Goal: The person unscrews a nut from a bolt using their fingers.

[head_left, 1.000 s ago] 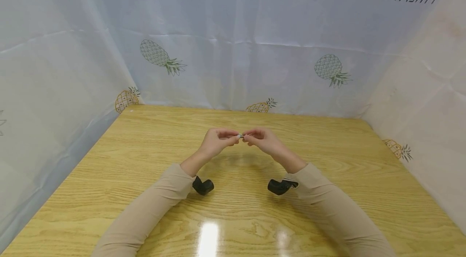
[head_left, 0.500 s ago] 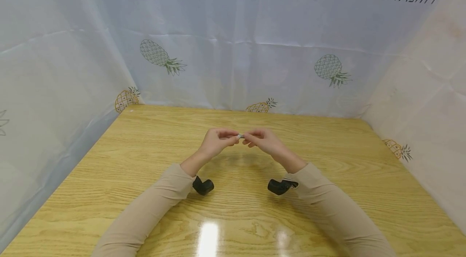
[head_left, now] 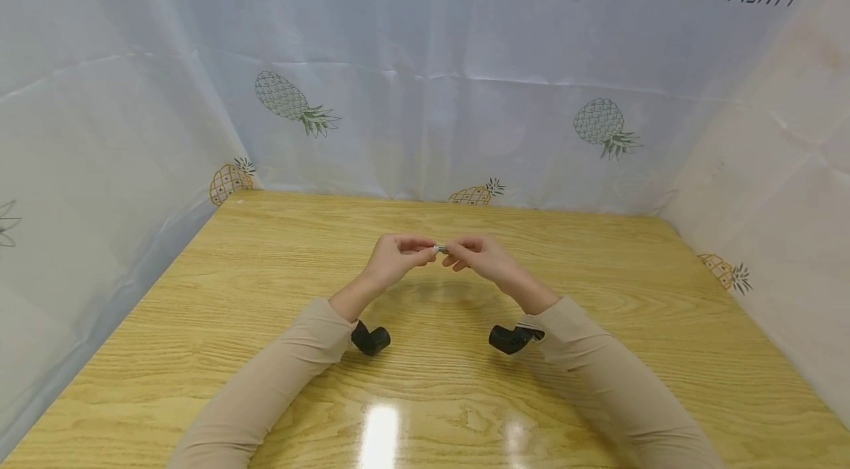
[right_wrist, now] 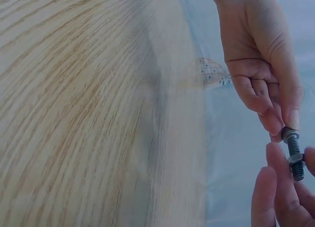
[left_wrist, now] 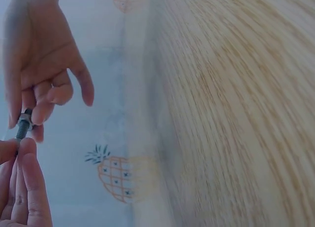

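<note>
A small metal bolt is held up between both hands above the wooden table. My left hand pinches its head between thumb and fingertips. In the right wrist view, the bolt's threaded shank points away from that hand, and a hex nut sits on it near the free end. My right hand has its thumb and fingers around the nut, its other fingers loosely bent. From the left wrist, the nut shows between the right fingers, while the left fingertips partly hide the bolt head.
The wood-grain table spreads under both arms. Pale curtains with pineapple prints enclose its back and sides. A black wrist mount juts from the left sleeve, and another black mount from the right one.
The right fingertips have shifted slightly to the right, so a bit more of the bolt shows between the hands. The left hand and both arms stay in place.
</note>
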Demonstrator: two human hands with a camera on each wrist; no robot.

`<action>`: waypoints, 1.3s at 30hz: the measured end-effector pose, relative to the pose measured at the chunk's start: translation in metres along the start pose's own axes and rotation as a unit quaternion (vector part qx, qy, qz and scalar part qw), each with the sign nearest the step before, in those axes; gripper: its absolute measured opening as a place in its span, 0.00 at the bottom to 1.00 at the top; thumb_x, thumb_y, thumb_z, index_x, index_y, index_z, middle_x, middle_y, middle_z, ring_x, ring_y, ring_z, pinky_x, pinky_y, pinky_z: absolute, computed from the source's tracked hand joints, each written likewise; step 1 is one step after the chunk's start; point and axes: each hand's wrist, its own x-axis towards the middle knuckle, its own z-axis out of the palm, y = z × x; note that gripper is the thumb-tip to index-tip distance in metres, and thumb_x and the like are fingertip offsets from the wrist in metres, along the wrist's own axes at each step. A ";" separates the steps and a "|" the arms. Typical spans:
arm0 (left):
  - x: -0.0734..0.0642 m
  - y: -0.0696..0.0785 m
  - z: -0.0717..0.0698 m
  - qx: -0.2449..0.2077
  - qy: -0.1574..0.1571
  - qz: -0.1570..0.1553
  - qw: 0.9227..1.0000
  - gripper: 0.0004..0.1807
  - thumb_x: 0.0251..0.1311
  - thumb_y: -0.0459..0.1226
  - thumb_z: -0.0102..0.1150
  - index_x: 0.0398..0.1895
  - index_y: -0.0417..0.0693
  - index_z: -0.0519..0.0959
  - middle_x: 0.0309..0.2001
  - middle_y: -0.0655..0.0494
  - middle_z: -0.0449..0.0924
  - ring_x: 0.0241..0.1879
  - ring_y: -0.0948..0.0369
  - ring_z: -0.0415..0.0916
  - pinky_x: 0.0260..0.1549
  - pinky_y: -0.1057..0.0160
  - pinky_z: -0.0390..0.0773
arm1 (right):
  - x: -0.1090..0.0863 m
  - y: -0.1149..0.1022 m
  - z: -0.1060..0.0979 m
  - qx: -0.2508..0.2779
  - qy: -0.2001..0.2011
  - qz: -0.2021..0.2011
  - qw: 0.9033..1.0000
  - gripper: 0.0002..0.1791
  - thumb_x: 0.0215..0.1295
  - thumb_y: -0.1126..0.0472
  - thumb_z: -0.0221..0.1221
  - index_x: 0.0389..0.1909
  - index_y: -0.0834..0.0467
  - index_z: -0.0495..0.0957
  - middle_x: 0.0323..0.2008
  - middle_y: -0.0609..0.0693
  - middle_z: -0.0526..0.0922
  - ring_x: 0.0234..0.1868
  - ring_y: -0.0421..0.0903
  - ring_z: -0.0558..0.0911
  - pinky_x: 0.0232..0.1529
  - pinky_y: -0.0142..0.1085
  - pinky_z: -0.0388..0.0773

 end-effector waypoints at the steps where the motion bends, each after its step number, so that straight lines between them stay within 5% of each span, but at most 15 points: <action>1: 0.000 0.000 0.000 0.000 0.001 0.000 1.000 0.16 0.60 0.38 0.59 0.49 0.39 0.80 0.44 0.42 0.84 0.44 0.53 0.82 0.51 0.51 0.78 | 0.000 0.000 0.000 -0.002 0.002 0.001 1.000 0.20 0.69 0.49 0.51 0.55 0.57 0.74 0.50 0.57 0.81 0.51 0.53 0.79 0.62 0.56 0.66; 6: -0.001 0.001 0.000 0.000 0.001 -0.003 1.000 0.16 0.60 0.38 0.60 0.49 0.39 0.80 0.42 0.43 0.85 0.43 0.54 0.83 0.51 0.50 0.79 | 0.001 0.001 0.001 0.016 0.011 -0.025 1.000 0.19 0.64 0.59 0.58 0.54 0.60 0.73 0.54 0.59 0.76 0.54 0.54 0.76 0.59 0.54 0.70; 16: 0.001 0.001 0.000 0.003 0.005 -0.001 1.000 0.15 0.60 0.38 0.60 0.48 0.40 0.81 0.42 0.43 0.85 0.42 0.55 0.83 0.50 0.52 0.80 | 0.001 -0.002 0.000 0.009 -0.005 0.001 1.000 0.23 0.70 0.47 0.48 0.57 0.58 0.73 0.49 0.58 0.81 0.53 0.56 0.77 0.62 0.55 0.67; 23: 0.000 0.001 0.000 -0.002 0.007 0.003 1.000 0.16 0.59 0.38 0.60 0.47 0.38 0.80 0.42 0.42 0.85 0.40 0.58 0.84 0.46 0.58 0.82 | -0.001 -0.003 0.002 0.021 0.013 -0.023 0.999 0.17 0.66 0.58 0.56 0.53 0.60 0.74 0.53 0.59 0.77 0.54 0.56 0.76 0.60 0.55 0.69; 34: 0.000 0.002 0.001 -0.004 0.011 0.003 1.000 0.15 0.59 0.37 0.60 0.47 0.38 0.81 0.42 0.41 0.84 0.41 0.58 0.84 0.47 0.57 0.81 | 0.001 0.000 -0.001 0.010 0.001 -0.006 1.000 0.23 0.69 0.49 0.51 0.56 0.60 0.74 0.49 0.58 0.82 0.52 0.58 0.78 0.60 0.55 0.69; 39: 0.000 0.001 0.001 -0.006 0.008 0.005 1.000 0.15 0.59 0.36 0.60 0.47 0.38 0.81 0.42 0.41 0.84 0.39 0.59 0.84 0.48 0.54 0.81 | 0.000 0.000 0.000 0.023 0.006 -0.025 0.999 0.18 0.66 0.58 0.56 0.53 0.61 0.75 0.51 0.61 0.80 0.52 0.56 0.78 0.60 0.54 0.70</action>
